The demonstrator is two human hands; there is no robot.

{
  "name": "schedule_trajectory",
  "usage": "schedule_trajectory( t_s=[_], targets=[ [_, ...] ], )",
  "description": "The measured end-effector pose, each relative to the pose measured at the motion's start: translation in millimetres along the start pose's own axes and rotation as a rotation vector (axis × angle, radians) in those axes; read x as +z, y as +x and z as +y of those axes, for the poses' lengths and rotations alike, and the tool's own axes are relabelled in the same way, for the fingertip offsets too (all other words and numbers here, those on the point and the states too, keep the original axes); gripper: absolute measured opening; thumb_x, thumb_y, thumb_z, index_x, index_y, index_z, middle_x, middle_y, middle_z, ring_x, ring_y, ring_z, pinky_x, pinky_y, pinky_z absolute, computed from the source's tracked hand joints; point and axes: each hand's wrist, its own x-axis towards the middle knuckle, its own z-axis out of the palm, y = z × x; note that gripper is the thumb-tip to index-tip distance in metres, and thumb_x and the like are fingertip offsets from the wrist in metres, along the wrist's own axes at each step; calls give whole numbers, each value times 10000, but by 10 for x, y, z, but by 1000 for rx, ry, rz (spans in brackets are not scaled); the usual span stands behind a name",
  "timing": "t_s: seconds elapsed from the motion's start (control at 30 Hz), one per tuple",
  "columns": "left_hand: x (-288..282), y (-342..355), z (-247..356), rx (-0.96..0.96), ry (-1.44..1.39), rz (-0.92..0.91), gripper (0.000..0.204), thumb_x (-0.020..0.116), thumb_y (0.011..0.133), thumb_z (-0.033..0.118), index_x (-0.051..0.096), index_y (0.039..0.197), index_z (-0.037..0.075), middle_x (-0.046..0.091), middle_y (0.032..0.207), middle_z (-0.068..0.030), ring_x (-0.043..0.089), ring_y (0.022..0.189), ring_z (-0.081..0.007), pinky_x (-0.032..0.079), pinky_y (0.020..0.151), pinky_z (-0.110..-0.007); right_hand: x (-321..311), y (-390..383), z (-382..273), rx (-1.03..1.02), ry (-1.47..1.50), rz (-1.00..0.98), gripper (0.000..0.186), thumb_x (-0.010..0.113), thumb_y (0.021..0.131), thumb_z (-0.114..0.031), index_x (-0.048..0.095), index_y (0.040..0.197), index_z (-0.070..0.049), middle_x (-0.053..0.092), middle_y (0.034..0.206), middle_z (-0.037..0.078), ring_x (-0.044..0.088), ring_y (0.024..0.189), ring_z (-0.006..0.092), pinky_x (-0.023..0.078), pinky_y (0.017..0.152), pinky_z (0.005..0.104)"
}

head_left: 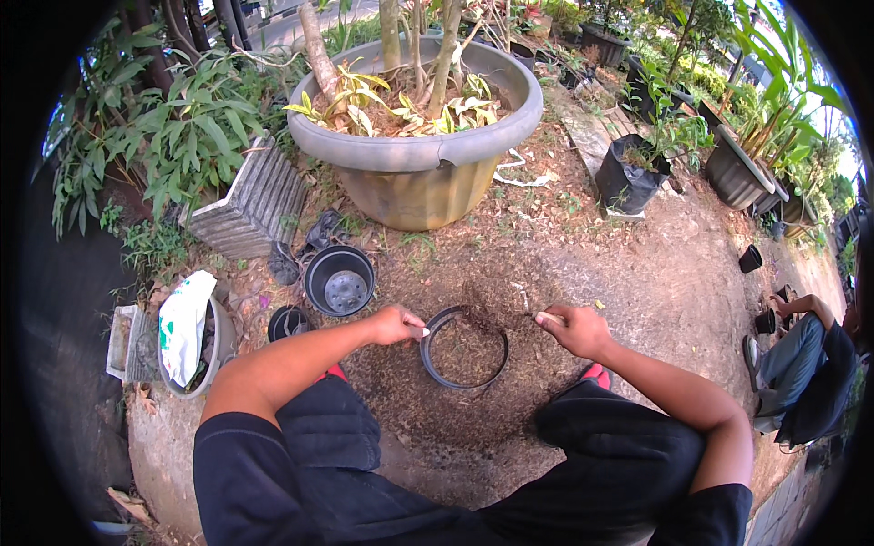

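Black pot (464,349), filled with dark soil, sits on the bare ground between your knees, and both hands are working at its rim. Starting at your far left, a grey tub (211,359) with a white bag (185,323) draped over it stands well apart, then a small black pot (289,322) and an empty black pot (339,279) lie just beyond your left forearm. Your left hand (395,325) rests at the pot's left edge, its fingers (415,322) curled and pressed together, seemingly pinching the rim, though the grip itself is too small to tell for sure. Keep that hand firm so the pot stays level on the loose earth. Your right hand (575,329) hovers just beside the right edge, fingers (549,318) pinched on something thin and pale that I cannot make out. Work with small, light motions so soil stays inside the rim. Behind stands a large grey planter (414,150), and at far right another person (806,364) sits, clear of your reach
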Motion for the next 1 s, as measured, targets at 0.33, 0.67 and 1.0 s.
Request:
schedule_trajectory(
  t_s=[0.33, 0.67, 1.0],
  targets=[
    [-31, 43, -88, 59, 22, -22, 299, 739, 958, 300, 772, 1143, 67, 747, 865, 17, 646, 827, -67, 497, 853, -278, 26, 23, 28, -28, -25, -3, 544, 509, 945, -702, 717, 1197, -267, 755, 975, 122, 711, 992, 345, 550, 876, 493],
    [-55, 3, 51, -16, 49, -31, 317, 753, 948, 325, 779, 1127, 66, 758, 897, 13, 643, 838, -68, 489, 875, -264, -46, -53, -26, -245, -124, -82, 507, 504, 957, -683, 704, 1170, -268, 750, 916, 118, 724, 911, 339, 565, 834, 473],
    [-55, 24, -11, 25, 82, -35, 296, 730, 966, 325, 781, 1115, 74, 746, 859, 14, 642, 835, -66, 495, 861, -275, -17, -128, -169, -446, -275, -148, 532, 476, 970, -680, 675, 1232, -261, 735, 862, 171, 721, 857, 370, 565, 795, 494]
  ],
)
